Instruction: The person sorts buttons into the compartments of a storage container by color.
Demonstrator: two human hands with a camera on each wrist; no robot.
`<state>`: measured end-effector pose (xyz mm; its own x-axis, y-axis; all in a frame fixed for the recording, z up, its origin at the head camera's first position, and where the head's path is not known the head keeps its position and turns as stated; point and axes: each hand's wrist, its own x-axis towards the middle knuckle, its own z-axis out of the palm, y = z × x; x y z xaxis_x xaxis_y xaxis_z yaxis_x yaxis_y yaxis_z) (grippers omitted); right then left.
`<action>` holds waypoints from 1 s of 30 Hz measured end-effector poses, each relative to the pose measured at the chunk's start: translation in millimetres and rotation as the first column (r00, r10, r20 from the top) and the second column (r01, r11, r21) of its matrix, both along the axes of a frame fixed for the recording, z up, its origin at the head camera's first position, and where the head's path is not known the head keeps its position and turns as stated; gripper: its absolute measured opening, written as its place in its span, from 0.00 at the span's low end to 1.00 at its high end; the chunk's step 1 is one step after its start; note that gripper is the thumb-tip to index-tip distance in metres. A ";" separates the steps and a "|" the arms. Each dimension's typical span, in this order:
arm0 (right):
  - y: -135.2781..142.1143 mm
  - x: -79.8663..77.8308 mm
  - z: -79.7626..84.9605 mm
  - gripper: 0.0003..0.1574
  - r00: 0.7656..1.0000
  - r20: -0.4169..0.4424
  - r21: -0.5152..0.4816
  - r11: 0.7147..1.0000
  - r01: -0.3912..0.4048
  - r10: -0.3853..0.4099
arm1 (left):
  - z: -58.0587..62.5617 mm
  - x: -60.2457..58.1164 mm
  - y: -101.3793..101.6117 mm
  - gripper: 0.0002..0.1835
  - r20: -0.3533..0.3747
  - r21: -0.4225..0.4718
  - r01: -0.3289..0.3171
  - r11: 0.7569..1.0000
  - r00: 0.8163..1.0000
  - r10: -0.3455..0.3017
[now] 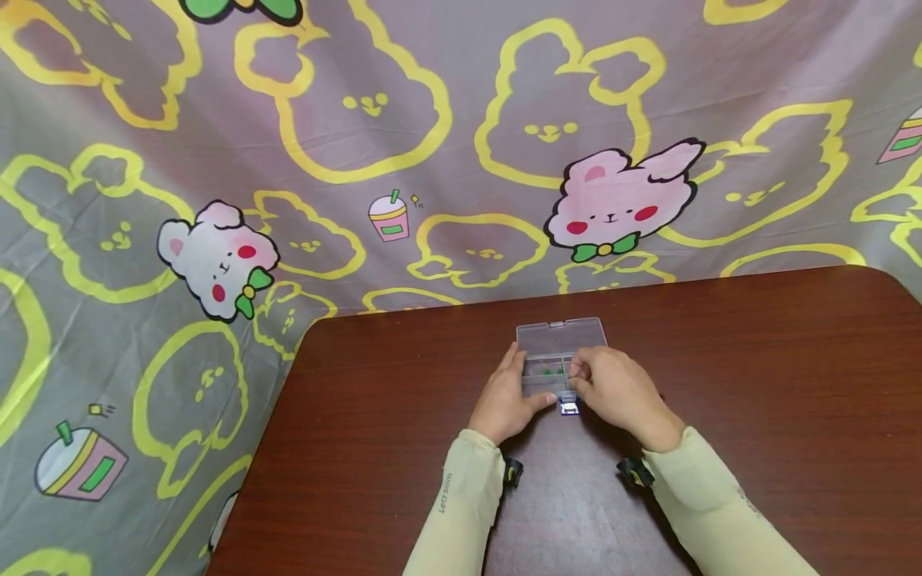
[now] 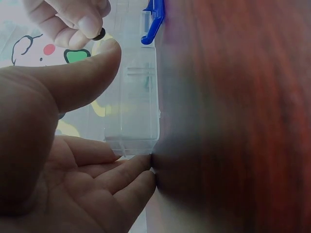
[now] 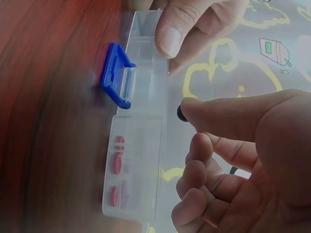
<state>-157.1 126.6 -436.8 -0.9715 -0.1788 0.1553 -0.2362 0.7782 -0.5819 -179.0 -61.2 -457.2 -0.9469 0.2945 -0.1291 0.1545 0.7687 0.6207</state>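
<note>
A clear plastic compartment box (image 1: 543, 386) lies on the table with its lid (image 1: 558, 336) raised at the back. My left hand (image 1: 502, 398) rests against its left end, fingers nearly straight and thumb along the front edge. Over the right-hand compartments, my right hand (image 1: 621, 388) pinches a small black button (image 3: 181, 113) between thumb and forefinger; its remaining fingers are bent. Small green pieces (image 1: 549, 372) lie in a middle compartment. Through the front wall in the right wrist view, several red buttons (image 3: 116, 164) show. A blue latch (image 3: 112, 75) hangs open at the box's front.
The brown wooden table (image 1: 389, 448) extends around the box on every side. Behind it hangs a grey cloth (image 1: 461, 96) with yellow outlines and cartoon animals, close to the table's back edge.
</note>
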 end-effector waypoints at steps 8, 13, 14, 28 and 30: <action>-6.9 -0.4 -0.5 0.08 1.000 0.018 -0.008 1.000 -0.018 0.019 | 1.0 0.6 -0.2 0.47 0.006 -0.003 0.000 1.000 1.000 0.000; -9.9 -0.3 -1.3 0.08 1.000 0.022 -0.010 1.000 -0.022 0.022 | 1.6 1.1 -0.5 0.47 0.011 0.000 0.000 1.000 1.000 0.000; -10.4 -0.2 -1.4 0.08 1.000 0.023 -0.010 1.000 -0.022 0.022 | 1.3 0.9 -0.6 0.47 0.015 0.000 -0.001 1.000 1.000 0.001; -15.8 -2.9 -7.6 0.08 1.000 0.011 0.008 1.000 -0.014 0.013 | 0.5 0.2 -0.7 0.47 0.002 -0.004 0.004 1.000 1.000 -0.004; -16.1 -3.5 -8.7 0.08 1.000 0.012 0.009 1.000 -0.009 0.009 | 0.5 0.3 -0.6 0.47 -0.001 -0.005 0.006 1.000 1.000 -0.006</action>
